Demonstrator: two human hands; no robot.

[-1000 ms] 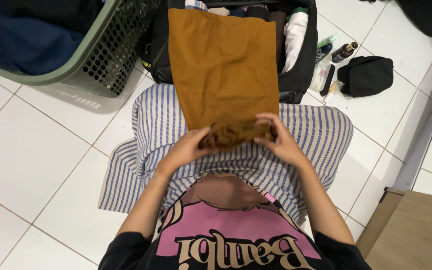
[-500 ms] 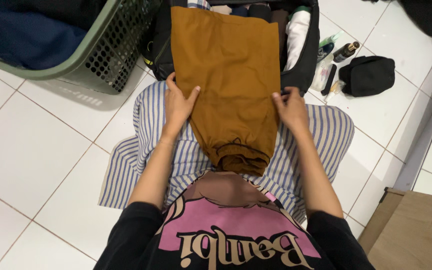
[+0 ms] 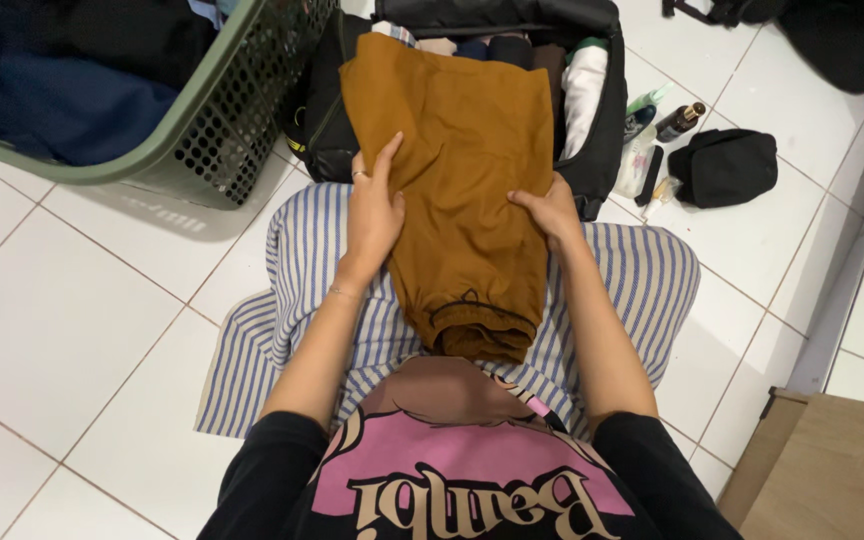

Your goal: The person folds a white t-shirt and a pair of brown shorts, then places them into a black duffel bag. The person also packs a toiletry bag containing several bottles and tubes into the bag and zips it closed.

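The brown garment (image 3: 457, 150) lies across our lap on a blue-striped cloth (image 3: 642, 275), its far end draped over the open black suitcase (image 3: 602, 150). Our left hand (image 3: 372, 210) presses flat on its left edge, fingers extended. Our right hand (image 3: 552, 215) pinches the right edge, drawing it inward. We judge the work part done: the near end is already rolled into a tight bundle, while the far portion is still flat and unrolled. Far left stands a green laundry basket (image 3: 202, 110). Right of the suitcase, toiletry bottles (image 3: 662, 125) and a black pouch (image 3: 722, 165) rest on the white tiled floor (image 3: 72, 320).
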